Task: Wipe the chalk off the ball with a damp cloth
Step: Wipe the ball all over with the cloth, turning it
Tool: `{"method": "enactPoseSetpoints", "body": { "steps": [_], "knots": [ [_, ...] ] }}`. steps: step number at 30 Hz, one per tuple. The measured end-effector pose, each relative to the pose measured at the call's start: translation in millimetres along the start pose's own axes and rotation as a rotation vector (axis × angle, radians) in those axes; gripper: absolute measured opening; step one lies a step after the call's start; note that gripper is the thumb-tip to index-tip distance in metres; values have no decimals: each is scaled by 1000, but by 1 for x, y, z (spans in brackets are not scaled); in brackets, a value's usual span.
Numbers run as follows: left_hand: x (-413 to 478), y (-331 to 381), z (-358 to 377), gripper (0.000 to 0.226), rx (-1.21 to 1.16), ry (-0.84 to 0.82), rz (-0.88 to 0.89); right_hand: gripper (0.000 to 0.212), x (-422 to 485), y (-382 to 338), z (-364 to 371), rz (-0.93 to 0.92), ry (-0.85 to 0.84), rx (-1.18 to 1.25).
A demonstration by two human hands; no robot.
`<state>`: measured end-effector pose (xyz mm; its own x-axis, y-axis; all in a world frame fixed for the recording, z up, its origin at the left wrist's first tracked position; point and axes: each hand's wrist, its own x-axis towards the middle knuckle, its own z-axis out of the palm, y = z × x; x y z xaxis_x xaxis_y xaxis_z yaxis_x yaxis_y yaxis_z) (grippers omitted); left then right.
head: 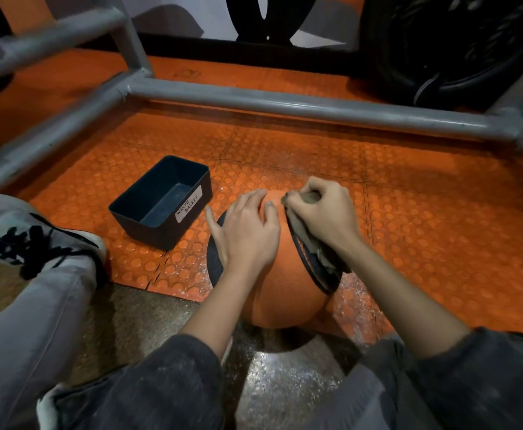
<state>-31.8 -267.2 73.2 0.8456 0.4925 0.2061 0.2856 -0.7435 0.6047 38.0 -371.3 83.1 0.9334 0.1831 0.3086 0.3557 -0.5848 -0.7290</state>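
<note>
An orange ball (pixel 282 293) with black panels sits on the floor in front of me, at the near edge of the orange studded mat (pixel 424 212). My left hand (pixel 247 231) lies spread over the ball's top left, fingers straight, steadying it. My right hand (pixel 325 212) grips a grey-brown cloth (pixel 316 243) and presses it against the ball's upper right side. The cloth trails down from under the hand along a black seam. White chalk dust speckles the mat beside the ball.
A dark bin (pixel 161 203) labelled "waste basket" stands left of the ball. A grey metal pipe frame (pixel 285 103) encloses the mat at the back and sides. A person's shoe and leg (pixel 36 243) are at the left. Black tyres (pixel 446 48) stand behind.
</note>
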Motion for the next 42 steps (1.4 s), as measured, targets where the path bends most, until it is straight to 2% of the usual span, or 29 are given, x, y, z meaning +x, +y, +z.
{"method": "enactPoseSetpoints", "body": {
  "steps": [3, 6, 8, 11, 14, 16, 21, 23, 26, 29, 31, 32, 34, 36, 39, 40, 42],
  "knots": [
    [-1, 1, 2, 41, 4, -4, -7, 33, 36, 19, 5, 150, -80, 42],
    [-7, 8, 7, 42, 15, 8, -10, 40, 60, 41, 10, 319, -250, 46],
    [-9, 10, 8, 42, 28, 24, -12, 41, 64, 46, 12, 370, -274, 18],
    [-9, 12, 9, 39, 12, 50, -29, 34, 47, 29, 7, 329, -143, -1],
    [-9, 10, 7, 39, 22, 42, -31, 30, 8, 0, 4, 85, -12, -98],
    [-10, 7, 9, 40, 23, 26, -7, 31, -2, -7, 3, -5, -7, -85],
    [-18, 3, 10, 52, -1, 46, 38, 35, 40, 37, 1, 297, -153, 93],
    [-19, 6, 12, 54, -3, 66, 34, 34, 46, 46, 3, 372, -224, 86],
    [-16, 10, 12, 55, -63, 79, 14, 42, 47, 42, 5, 395, -183, 72],
    [-13, 11, 6, 58, -261, 74, -13, 45, 35, 17, 5, 324, -116, -6],
    [-9, 7, 1, 60, -433, 33, -49, 48, 24, -4, 5, 271, -165, -19],
    [-7, 4, -1, 61, -531, 10, -64, 47, 21, -13, 2, 290, -206, 74],
    [-5, -3, -5, 61, -626, -25, -51, 40, 22, -27, -10, 463, -308, 407],
    [-5, -5, -12, 55, -533, -82, -1, 35, 24, -26, -27, 601, -347, 673],
    [-7, -2, -15, 54, -203, -183, 90, 28, 18, -10, -39, 563, -325, 742],
    [-7, -1, -13, 48, -176, -190, 104, 26, 16, -6, -42, 514, -309, 719],
    [-4, 0, -11, 29, -297, -168, 110, 26, 14, 6, -45, 420, -246, 637]
  ]
}}
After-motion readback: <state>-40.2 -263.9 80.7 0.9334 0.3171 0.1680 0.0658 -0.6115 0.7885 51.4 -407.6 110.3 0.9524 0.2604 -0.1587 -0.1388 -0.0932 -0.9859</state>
